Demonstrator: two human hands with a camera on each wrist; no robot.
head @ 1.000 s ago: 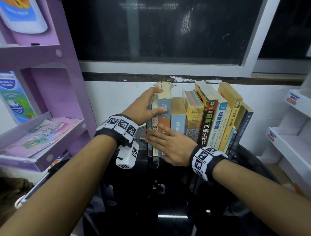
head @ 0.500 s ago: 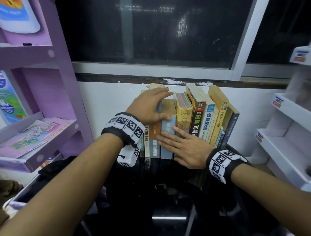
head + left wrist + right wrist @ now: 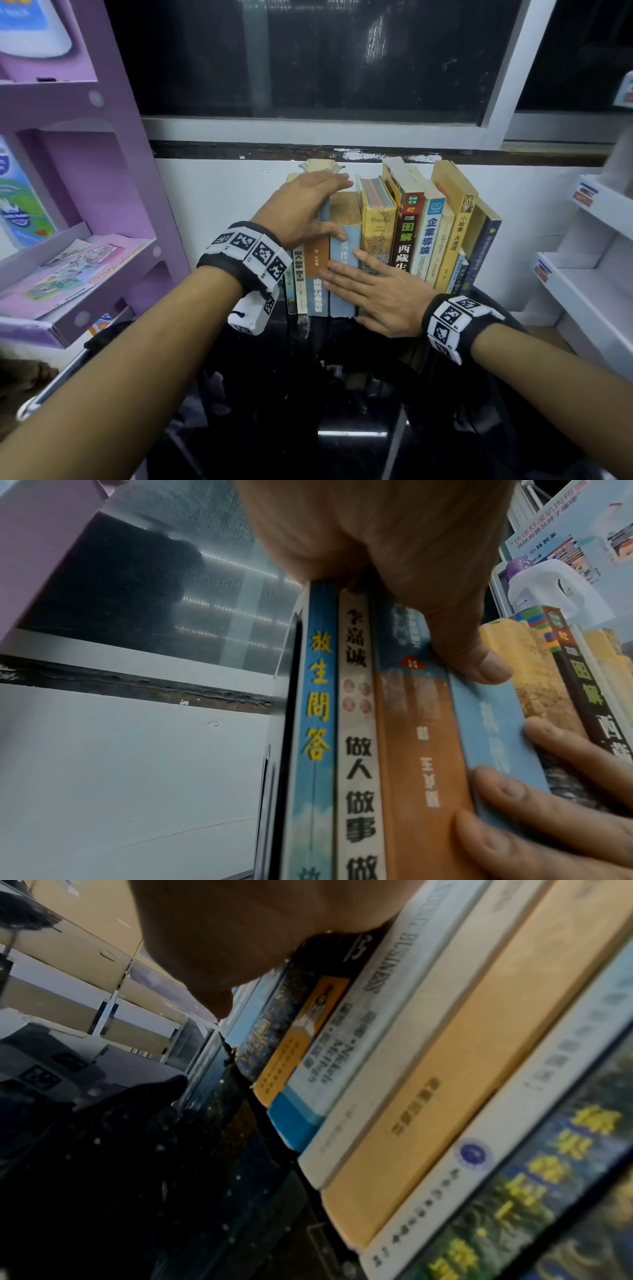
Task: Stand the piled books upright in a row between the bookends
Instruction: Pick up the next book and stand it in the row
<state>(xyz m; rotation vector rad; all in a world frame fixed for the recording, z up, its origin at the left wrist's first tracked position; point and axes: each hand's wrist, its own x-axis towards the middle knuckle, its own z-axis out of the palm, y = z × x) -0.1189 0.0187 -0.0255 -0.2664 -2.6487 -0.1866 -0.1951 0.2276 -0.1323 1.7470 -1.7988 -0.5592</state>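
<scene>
I saw the row of books (image 3: 394,240) standing spine-out on the dark table (image 3: 342,411) against the white wall, the right-hand volumes leaning. My left hand (image 3: 305,209) lay over the tops of the left books, thumb pressing a spine, and my right hand (image 3: 380,294) pressed flat, fingers straight, on the lower spines. I judged this the squaring-up step; next, straightening the leaners.

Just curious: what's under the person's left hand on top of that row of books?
The left hand rests on the leftmost upright books, thumb on the orange-and-blue spine. Yellowed page tops show behind it; the covered tops cannot be seen.
</scene>
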